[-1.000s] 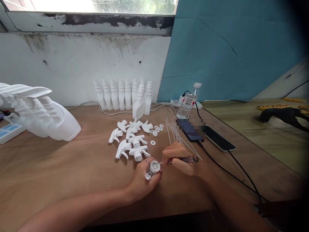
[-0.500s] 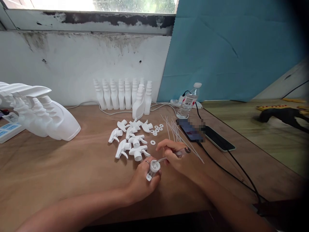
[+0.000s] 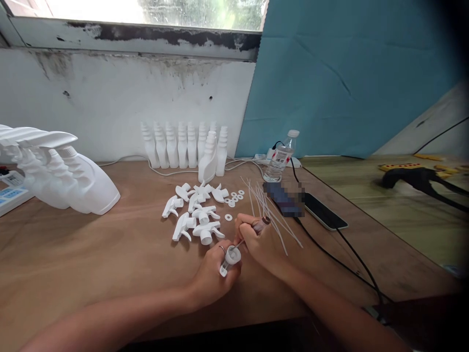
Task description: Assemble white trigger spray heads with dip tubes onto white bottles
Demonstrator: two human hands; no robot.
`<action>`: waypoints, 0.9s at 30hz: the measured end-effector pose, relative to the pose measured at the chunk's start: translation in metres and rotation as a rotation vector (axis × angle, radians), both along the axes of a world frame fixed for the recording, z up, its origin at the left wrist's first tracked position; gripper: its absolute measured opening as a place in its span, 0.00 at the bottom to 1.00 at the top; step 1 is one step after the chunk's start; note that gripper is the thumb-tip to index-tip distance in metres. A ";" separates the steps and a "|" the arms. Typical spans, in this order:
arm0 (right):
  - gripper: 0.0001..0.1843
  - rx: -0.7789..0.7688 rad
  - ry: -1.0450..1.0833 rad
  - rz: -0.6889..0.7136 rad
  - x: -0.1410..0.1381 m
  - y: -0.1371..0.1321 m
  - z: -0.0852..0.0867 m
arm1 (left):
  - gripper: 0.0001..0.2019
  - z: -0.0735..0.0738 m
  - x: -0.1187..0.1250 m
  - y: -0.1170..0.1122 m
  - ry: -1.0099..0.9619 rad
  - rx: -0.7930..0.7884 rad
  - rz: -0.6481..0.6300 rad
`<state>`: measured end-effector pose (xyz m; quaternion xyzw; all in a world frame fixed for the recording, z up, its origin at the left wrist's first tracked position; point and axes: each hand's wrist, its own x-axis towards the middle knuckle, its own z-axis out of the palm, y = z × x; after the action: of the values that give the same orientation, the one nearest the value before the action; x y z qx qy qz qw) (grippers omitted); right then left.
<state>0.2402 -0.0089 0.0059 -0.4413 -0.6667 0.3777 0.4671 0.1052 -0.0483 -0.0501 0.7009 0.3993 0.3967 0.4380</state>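
Note:
My left hand is closed round a white spray trigger head, its open cap end turned up. My right hand grips a thin tool with a dark handle; the metal tip points down into the cap. Both hands rest on the wooden table. Just beyond them lie a pile of white trigger heads, several small white washers and a fan of thin clear tubes.
A row of white bottles stands against the wall. More white bottles lie stacked at left. A water bottle, two phones with black cables and a power strip sit on the table. Another table is at right.
My right hand has turned the tool from lying flat to pointing steeply down into the cap. The left hand has kept its hold on the trigger head. The view shifted slightly.

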 end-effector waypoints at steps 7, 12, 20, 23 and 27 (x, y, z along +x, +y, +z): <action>0.10 -0.211 0.323 0.053 0.006 0.006 -0.011 | 0.07 0.001 0.000 0.003 -0.088 -0.105 -0.025; 0.10 -0.204 0.443 0.038 0.006 0.007 -0.020 | 0.07 0.002 0.000 0.004 -0.108 -0.122 -0.024; 0.11 -0.295 0.595 0.057 0.005 0.007 -0.017 | 0.07 -0.001 -0.002 0.003 -0.058 -0.085 -0.077; 0.11 -0.256 0.511 0.091 0.008 0.008 -0.015 | 0.07 -0.002 -0.002 0.003 -0.046 -0.086 -0.080; 0.11 -0.375 0.441 0.170 0.010 0.014 -0.012 | 0.07 -0.003 -0.001 0.003 -0.038 -0.082 -0.098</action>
<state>0.2506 0.0046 -0.0063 -0.3696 -0.5022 0.6189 0.4777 0.1045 -0.0456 -0.0526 0.6933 0.3721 0.3714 0.4929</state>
